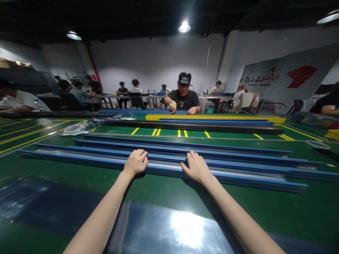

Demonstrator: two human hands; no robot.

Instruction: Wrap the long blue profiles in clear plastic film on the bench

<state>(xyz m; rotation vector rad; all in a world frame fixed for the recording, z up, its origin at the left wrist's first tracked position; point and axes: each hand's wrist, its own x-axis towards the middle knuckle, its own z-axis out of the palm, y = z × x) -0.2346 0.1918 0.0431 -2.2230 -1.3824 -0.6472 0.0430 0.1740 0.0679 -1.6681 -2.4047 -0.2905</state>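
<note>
Several long blue rails point(164, 169) lie side by side across the green floor in front of me. My left hand point(136, 161) rests on the nearest rail with its fingers curled over the rail's top edge. My right hand point(196, 165) lies on the same rail a little to the right, fingers stretched forward and pressed flat against it. Both forearms reach in from the bottom of the view.
Beyond lie a black rail point(193, 126), yellow rails point(212, 117) and more blue ones. A person in a black shirt point(183, 100) kneels opposite, hands on those rails. Plastic bags point(76, 128) lie at the left. Other people sit at tables behind. A glossy dark sheet point(169, 229) lies below my arms.
</note>
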